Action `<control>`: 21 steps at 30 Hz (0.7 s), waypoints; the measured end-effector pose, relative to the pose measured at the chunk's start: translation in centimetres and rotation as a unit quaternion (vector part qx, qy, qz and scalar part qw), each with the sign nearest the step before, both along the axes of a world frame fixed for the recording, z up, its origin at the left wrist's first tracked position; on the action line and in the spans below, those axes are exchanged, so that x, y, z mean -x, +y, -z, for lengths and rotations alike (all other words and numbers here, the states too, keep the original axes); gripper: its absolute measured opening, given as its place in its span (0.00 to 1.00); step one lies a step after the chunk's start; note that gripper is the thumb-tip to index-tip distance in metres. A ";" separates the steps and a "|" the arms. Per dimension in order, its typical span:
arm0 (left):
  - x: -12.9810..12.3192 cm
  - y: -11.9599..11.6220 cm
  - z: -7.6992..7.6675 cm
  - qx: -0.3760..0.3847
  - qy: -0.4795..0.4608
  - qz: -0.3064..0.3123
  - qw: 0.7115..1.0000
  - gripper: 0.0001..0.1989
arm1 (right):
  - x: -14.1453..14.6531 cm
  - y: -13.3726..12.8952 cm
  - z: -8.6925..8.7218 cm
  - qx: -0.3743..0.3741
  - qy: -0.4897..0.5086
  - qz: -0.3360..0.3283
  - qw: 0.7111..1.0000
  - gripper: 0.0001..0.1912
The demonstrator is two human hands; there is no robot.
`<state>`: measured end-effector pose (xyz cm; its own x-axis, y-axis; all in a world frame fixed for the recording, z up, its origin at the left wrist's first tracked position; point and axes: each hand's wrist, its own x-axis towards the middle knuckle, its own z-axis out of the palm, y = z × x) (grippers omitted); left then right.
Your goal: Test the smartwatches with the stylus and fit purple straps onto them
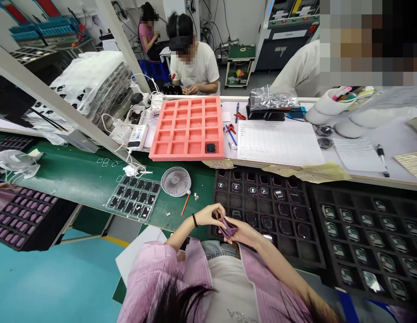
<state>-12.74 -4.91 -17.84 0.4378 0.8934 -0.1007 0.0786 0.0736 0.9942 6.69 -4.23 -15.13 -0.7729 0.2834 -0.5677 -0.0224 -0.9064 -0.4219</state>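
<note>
While both hands are raised over the worktop's [151, 172] near edge, we note a small purple part [229, 229] held between them, close to the torso. The left hand [208, 216] comes in from its side with thumb and fingers bent narrow around the upper end of the part; the right hand [243, 231] supports it from the other side, its fingers curled around it. Fine detail of the part is hidden by the grip.

Step in hand, as we read it: two-handed close work on the one part, held off the surface. In our judgement, any further handling calls for a steady right hand, small fingertip adjustments by the left, and light pressure.

Surroundings: a black tray [264, 205] with watch-like units in its pockets lies just beyond and beside the right hand. A fan [175, 181] and an orange stick [186, 204] lie beyond the left. Farther back, a pink tray [186, 157] holds one dark piece [210, 147] in a near corner pocket.
</note>
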 end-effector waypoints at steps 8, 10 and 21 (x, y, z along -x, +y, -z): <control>3.7 1.5 7.7 0.098 0.339 -0.413 0.840 0.04 | -0.3 2.0 0.5 -0.009 -0.024 0.049 0.998 0.14; 3.8 1.7 8.6 0.109 0.356 -0.428 0.824 0.07 | -0.5 2.2 0.4 -0.014 -0.030 0.052 0.998 0.14; 2.0 2.4 3.9 0.011 0.301 -0.428 0.852 0.09 | 1.2 2.0 -1.2 -0.122 -0.044 0.227 0.965 0.17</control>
